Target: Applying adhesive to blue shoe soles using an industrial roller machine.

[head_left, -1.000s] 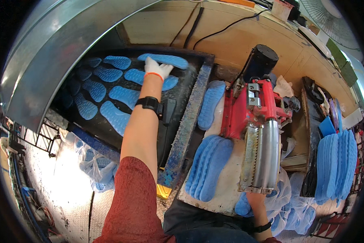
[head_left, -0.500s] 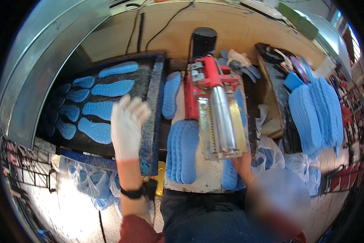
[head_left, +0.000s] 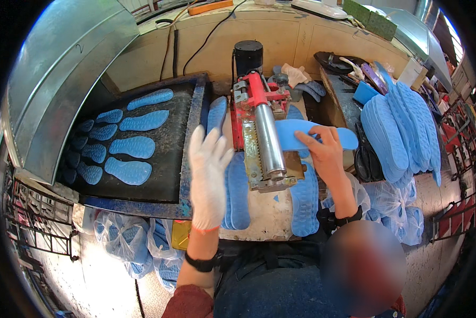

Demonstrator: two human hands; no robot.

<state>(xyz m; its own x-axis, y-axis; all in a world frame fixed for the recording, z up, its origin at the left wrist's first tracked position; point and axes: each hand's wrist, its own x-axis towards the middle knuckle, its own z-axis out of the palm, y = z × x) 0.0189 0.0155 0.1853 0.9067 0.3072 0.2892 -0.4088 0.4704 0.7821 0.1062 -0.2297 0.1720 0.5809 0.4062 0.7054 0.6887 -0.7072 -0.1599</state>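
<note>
A smooth blue insole [head_left: 291, 131] lies across the right side of the roller machine [head_left: 270, 143], its left end up against the metal roller. My bare right hand [head_left: 323, 148] grips it, thumb and fingers pinching near the middle. My left hand [head_left: 209, 175], in a white knit glove, hovers left of the machine with fingers spread and nothing in them. Under and beside that glove is a stack of blue insoles [head_left: 239, 193]. Another pile of textured insoles [head_left: 305, 204] sits right of the machine's lower end. A small blue scrap [head_left: 276, 197] lies between the piles.
On the left, a dark conveyor belt [head_left: 166, 183] with a blue frame carries several textured insoles [head_left: 128, 170]. A bench at right holds tall insole stacks [head_left: 384, 140] and tools. Plastic bags of insoles [head_left: 121, 238] hang below. A metal hood [head_left: 79, 58] rises at the left.
My left hand has moved right, away from the belt's insoles toward the machine. My right hand has come up from beside the lower right pile and now holds an insole at the roller.
</note>
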